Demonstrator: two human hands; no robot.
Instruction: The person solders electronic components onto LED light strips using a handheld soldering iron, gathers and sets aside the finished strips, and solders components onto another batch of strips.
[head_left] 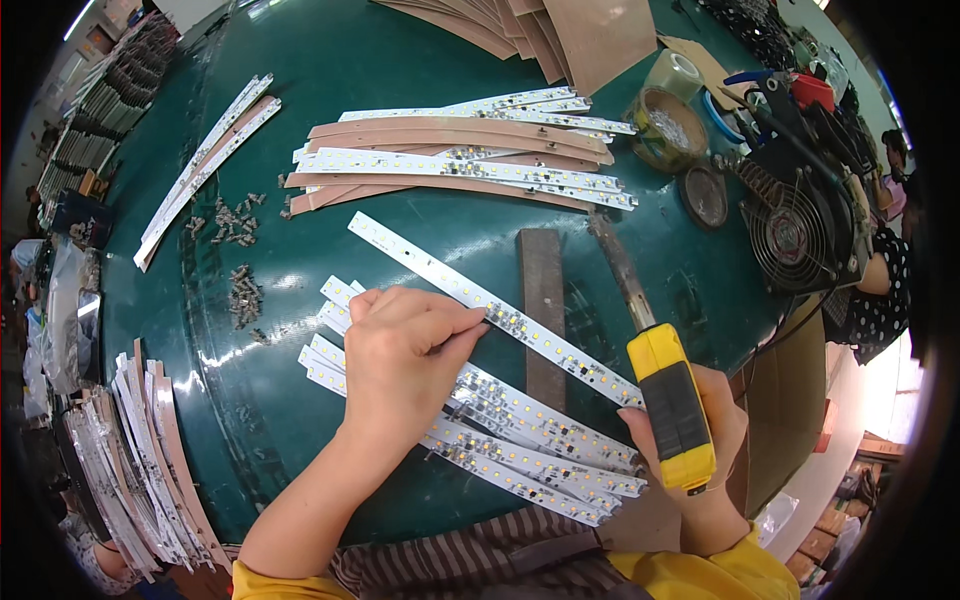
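A long white LED strip board point(400, 250) lies slantwise in front of me, across a dark flat bar point(541, 290). My left hand point(405, 340) is closed in a pinch at the strip's near edge, about mid-length; whether a small part is also between the fingertips is hidden. In my right hand point(715, 410) is a soldering iron with a yellow and black handle point(672, 400), its metal shaft pointing away from me. The right thumb reaches the strip's right end. Under and beside my left wrist lie several more LED strips point(530, 425), overlapping in a fan.
Behind lies a pile of LED strips point(460, 165) with brown backing pieces. Small metal parts point(240, 220) form heaps at left. A tin point(668, 125), a small round dish point(704, 195) and a fan point(790, 235) stand at right. More strips point(150, 450) are stacked at lower left.
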